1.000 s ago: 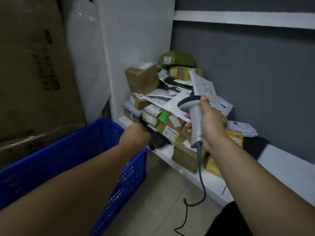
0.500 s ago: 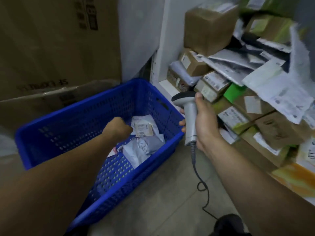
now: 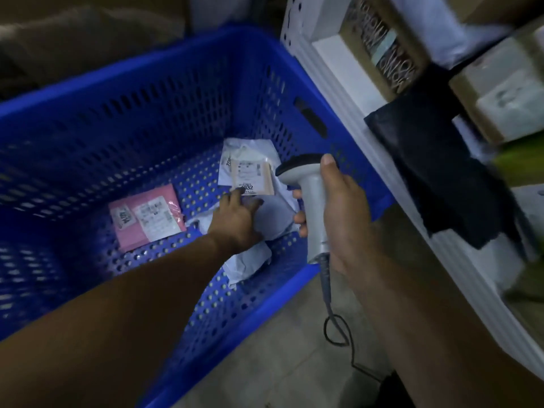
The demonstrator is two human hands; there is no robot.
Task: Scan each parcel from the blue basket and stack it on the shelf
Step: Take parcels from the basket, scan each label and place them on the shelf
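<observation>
The white parcel, label up, lies in the blue basket near its right wall; a pink parcel lies beside it. The left hand, a fist above the basket half a second ago, now rests on the white parcel, its grip open with fingers spread and nothing yet held. The right hand has its grip wrapped round the scanner. The shelf stands at right. A pick-up appears to be starting, and at least two parcels remain.

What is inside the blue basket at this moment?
Inside the blue basket lie a pink parcel, crumpled white parcels and a small beige packet on top of them. The left hand reaches onto this pile. Anything beneath the white parcels, or behind the scanner, is covered.
</observation>
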